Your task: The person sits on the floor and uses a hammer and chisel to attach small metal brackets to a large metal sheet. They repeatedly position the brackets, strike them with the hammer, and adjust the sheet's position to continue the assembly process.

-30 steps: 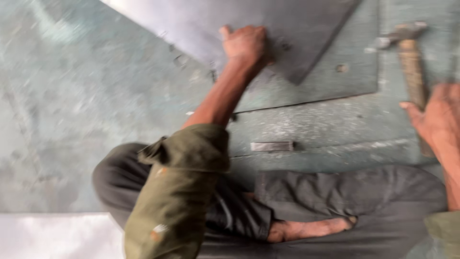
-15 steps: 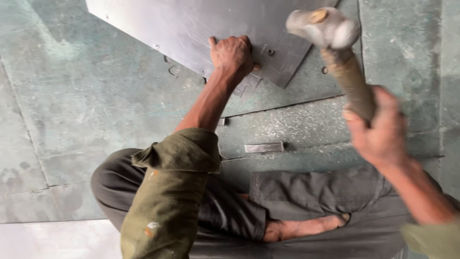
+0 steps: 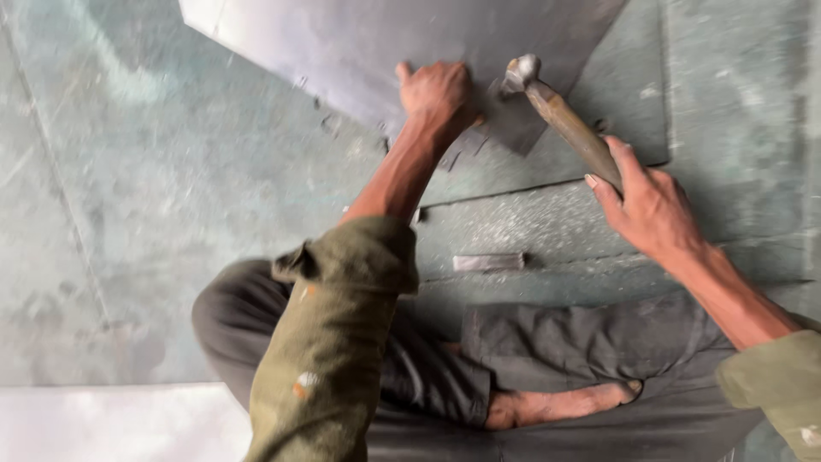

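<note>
hammer (image 3: 560, 115) now lowered onto metal sheet (image 3: 359, 43), left hand (image 3: 438, 92) pressing

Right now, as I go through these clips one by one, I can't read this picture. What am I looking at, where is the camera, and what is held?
The camera sits on a person's head and looks down at their own two hands. They sit cross-legged on a grey-green floor. The left hand presses on a grey metal sheet near its corner. The right hand grips the wooden handle of a hammer, whose metal head is at the sheet beside the left hand. A small flat metal piece lies on the floor near the knees.
</note>
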